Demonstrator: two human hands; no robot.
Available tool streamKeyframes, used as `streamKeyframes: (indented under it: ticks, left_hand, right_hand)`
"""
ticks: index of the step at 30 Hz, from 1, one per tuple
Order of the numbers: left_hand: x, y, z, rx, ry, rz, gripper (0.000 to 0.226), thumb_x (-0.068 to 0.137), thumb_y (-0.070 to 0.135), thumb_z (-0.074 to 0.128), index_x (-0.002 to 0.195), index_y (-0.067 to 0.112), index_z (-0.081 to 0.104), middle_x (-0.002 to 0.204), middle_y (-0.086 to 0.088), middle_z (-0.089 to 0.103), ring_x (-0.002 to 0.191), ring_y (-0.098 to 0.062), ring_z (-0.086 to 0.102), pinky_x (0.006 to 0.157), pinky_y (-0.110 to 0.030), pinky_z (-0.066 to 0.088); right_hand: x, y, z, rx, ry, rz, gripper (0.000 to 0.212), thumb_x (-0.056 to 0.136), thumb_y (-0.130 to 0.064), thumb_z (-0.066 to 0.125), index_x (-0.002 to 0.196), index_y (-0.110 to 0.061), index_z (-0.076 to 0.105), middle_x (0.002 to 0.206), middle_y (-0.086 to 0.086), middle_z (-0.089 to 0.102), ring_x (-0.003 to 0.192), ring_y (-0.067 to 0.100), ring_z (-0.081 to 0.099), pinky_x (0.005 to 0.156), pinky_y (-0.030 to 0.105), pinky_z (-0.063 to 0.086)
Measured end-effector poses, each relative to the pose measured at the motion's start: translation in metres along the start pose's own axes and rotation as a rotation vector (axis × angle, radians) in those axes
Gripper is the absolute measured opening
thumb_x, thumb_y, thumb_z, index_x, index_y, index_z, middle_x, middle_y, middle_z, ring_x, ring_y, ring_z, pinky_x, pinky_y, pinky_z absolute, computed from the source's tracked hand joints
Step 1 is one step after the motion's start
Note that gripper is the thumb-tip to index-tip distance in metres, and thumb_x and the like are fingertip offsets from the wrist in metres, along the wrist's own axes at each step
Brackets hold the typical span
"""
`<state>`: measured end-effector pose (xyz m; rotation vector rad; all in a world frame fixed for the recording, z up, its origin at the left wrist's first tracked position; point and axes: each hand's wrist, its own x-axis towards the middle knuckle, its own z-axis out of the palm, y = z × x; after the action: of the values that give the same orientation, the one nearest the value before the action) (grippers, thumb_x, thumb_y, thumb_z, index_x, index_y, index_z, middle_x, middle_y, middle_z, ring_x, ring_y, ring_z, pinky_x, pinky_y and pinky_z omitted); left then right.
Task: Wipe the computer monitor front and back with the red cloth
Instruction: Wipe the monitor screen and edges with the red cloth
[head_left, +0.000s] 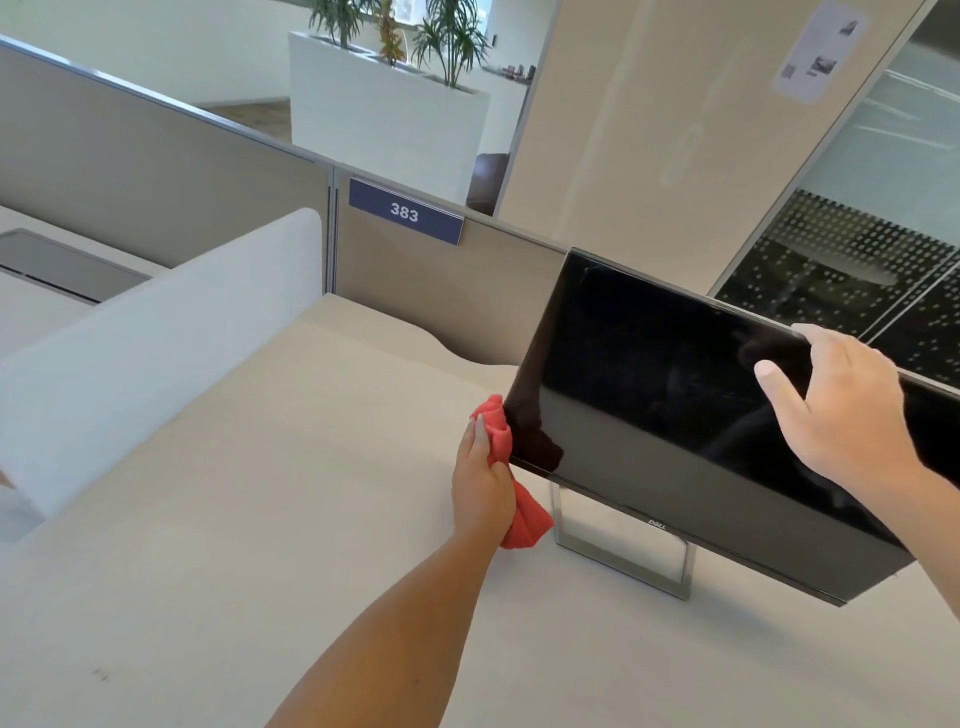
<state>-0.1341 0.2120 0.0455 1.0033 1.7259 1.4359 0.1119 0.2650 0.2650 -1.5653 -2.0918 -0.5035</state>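
A black computer monitor (654, 395) with a dark screen stands on a silver frame stand (623, 558) at the right of the beige desk (260, 519). My left hand (480, 483) grips the bunched red cloth (524, 519) and holds it against the monitor's lower left corner and left edge. Part of the cloth sticks out above my fingers, the rest hangs below my palm. My right hand (841, 415) rests on the monitor's top edge, fingers over the back and thumb on the screen.
A white curved divider (171, 332) borders the desk on the left. A beige partition (441, 291) with a blue "383" sign (405, 210) runs along the back. A white pillar and a glass wall (857, 270) rise behind the monitor. A white planter stands far back.
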Motion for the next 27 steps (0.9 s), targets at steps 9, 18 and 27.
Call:
streamKeyframes:
  ticks: [9,18,27]
  left_hand:
    - [0.006,0.004,-0.009,-0.087,-0.078,-0.131,0.054,0.102,0.006,0.037,0.147,0.034,0.040,0.131,0.010,0.056,0.120,-0.022,0.057,0.107,-0.046,0.046]
    - [0.008,0.046,-0.007,-0.287,0.011,-0.123,0.035,0.105,0.018,0.040,0.117,0.050,0.049,0.101,0.027,0.058,0.099,-0.012,0.062,0.102,-0.045,0.050]
    - [0.037,0.141,-0.015,-0.294,0.032,0.198,0.065,0.094,0.000,0.039,0.120,0.058,0.055,0.116,0.021,0.062,0.114,-0.010,0.059,0.106,-0.042,0.048]
  right_hand:
    - [0.001,0.000,0.002,-0.034,0.004,0.008,0.062,0.091,-0.050,0.044,0.128,-0.001,0.051,0.122,0.024,0.062,0.116,0.043,0.055,0.106,0.056,0.036]
    - [0.001,-0.001,0.001,-0.062,0.039,0.011,0.062,0.090,-0.049,0.047,0.126,0.002,0.053,0.117,0.025,0.063,0.112,0.044,0.057,0.103,0.055,0.038]
    - [0.001,0.000,0.004,-0.052,0.029,0.028,0.069,0.087,-0.057,0.042,0.126,-0.002,0.053,0.118,0.019,0.064,0.115,0.040,0.056,0.105,0.054,0.037]
